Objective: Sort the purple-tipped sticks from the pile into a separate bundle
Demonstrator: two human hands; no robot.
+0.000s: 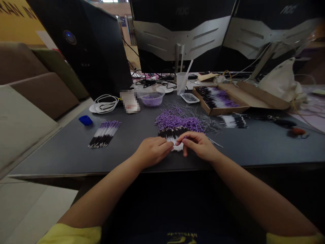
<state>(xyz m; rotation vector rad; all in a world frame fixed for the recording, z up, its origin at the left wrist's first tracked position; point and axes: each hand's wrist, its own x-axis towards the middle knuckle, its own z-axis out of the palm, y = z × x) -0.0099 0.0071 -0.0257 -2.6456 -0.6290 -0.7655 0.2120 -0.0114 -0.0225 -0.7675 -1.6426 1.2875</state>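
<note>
My left hand [154, 151] is closed, its thumb and fingertips pressed together at the near left side of a row of black-and-white thin sticks [170, 133]; whatever it grips is too small to make out. Close by on the right, my right hand [200, 146] pinches a small purple piece [185, 137] between thumb and forefinger, over the same row. The two hands' fingertips almost meet and partly cover the white ends. Just behind the row lies a heap of short purple tubes [177, 120], with a loose pile of thin grey pieces [209, 122] beside it.
Purple-white-black sticks [105, 134] lie at left near a blue cap-like object [85, 120]. Behind stand a clear bowl [152, 98], a cup with a straw [181, 83], a small tray [190, 98] and an open cardboard box [215, 110] of sticks. White sticks [233, 121] lie right.
</note>
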